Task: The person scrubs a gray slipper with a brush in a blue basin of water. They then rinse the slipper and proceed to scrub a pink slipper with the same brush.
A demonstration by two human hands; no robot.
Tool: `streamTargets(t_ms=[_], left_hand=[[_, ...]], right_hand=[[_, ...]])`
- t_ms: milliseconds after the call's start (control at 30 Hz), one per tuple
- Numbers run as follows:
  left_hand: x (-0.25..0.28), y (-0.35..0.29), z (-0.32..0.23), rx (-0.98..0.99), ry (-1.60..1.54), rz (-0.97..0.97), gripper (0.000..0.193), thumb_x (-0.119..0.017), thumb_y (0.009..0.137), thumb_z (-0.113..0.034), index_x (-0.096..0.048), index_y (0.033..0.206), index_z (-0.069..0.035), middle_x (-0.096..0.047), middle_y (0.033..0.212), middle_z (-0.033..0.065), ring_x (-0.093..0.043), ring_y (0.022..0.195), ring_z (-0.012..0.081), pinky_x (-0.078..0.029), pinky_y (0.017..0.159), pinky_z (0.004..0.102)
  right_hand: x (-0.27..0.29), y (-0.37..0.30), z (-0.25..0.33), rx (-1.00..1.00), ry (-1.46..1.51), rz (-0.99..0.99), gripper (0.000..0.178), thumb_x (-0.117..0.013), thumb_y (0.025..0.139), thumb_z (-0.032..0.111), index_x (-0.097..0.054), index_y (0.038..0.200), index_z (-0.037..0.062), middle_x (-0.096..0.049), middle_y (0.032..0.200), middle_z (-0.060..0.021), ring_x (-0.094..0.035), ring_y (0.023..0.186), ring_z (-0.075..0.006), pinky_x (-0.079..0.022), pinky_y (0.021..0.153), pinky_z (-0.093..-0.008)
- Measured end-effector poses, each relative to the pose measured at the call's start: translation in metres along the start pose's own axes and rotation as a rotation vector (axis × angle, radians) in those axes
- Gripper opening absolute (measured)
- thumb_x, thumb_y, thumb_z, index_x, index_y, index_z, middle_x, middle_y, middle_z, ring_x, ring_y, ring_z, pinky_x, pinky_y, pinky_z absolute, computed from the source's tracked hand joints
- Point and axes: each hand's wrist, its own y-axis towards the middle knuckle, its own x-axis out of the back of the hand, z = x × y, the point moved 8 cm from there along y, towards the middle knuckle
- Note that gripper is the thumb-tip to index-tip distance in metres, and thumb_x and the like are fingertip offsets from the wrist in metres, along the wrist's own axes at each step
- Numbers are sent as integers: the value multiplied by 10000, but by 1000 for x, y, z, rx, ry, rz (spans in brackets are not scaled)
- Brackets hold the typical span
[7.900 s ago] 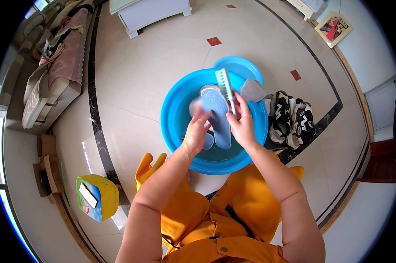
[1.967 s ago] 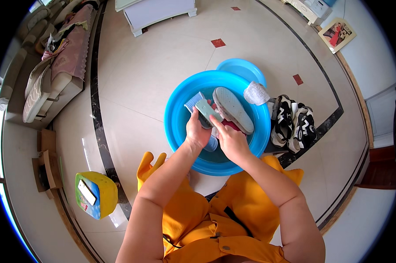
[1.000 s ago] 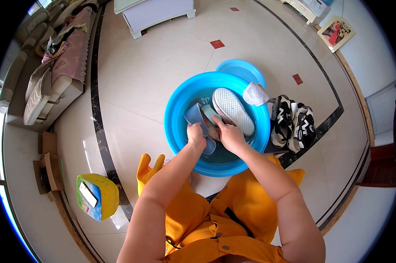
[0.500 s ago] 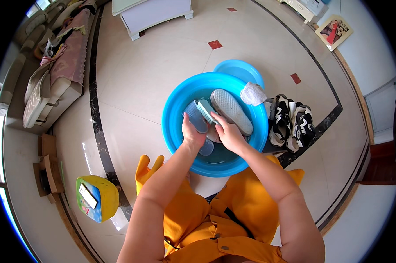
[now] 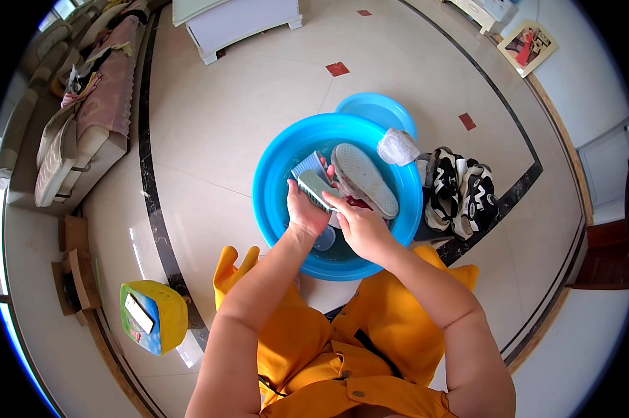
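Note:
Over a blue basin (image 5: 267,230) of water, my left hand (image 5: 306,210) grips a blue slipper (image 5: 306,164), fingers wrapped round its far side. A pale green scrubbing brush (image 5: 316,185) is held in my right hand (image 5: 362,224), index finger stretched along it. Its bristles face down on the slipper, and its back hides part of the slipper. Just right of my hands, a slipper with a pale textured sole (image 5: 363,174) lies sole up in the basin. Something blue and rounded (image 5: 324,240) sits in the water below my hands; its kind is unclear.
A whitish cloth (image 5: 398,147) hangs on the basin's right rim. Black-and-white sneakers (image 5: 476,200) stand to the right, and a second blue basin (image 5: 382,110) is behind. Left are a yellow stool (image 5: 171,320) bearing a phone (image 5: 139,313) and a sofa (image 5: 112,97).
The brush has turned from bristles showing to its back showing, and moved toward me along the slipper. My right hand has come slightly nearer; the left fingers now wrap further round the slipper.

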Motion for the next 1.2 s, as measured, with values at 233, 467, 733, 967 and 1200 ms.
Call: streamTargets(t_ms=[233,467,733,967,1200], left_hand=[[6,-14,25,57,35,-156,742,-145,948,-649,-418,1369,-103,-540,1294,87,-497,1182,275,-345,1056,422],[11,-24,45,167,54,-196,602,-148,1006,-515,-407,1385,-125,-469,1382,86,-415,1287,280,-275,1113,422],[-7,-11,0,23,132,-177,589,-170,1010,-490,-425,1363,-93,-516,1333,99,-443,1260,283,-297,1089,448],[-14,-9,-7,-16,125,-195,569,-174,1018,-462,-379,1398,-91,-510,1343,58,-426,1283,233,-305,1089,423],[-17,-20,3,0,128,-178,568,-180,1023,-448,-350,1409,-68,-475,1377,82,-398,1314,250,-278,1117,415]], right_hand=[[-8,5,-9,64,-203,-108,508,-506,927,115,-398,1419,183,-615,667,-150,-625,566,-318,-507,521,-419],[-2,19,-21,-29,-165,-120,477,-488,935,116,-418,1400,194,-643,759,-196,-644,635,-351,-519,577,-444],[20,13,-5,-10,57,-158,492,-491,938,100,-391,1411,191,-644,837,-206,-629,673,-370,-497,616,-454],[-1,0,0,52,-151,-107,546,-522,923,97,-371,1435,213,-594,681,-133,-613,573,-301,-493,501,-407],[4,7,-2,82,-178,-156,529,-532,913,88,-413,1413,214,-614,685,-150,-632,587,-311,-515,536,-409]])
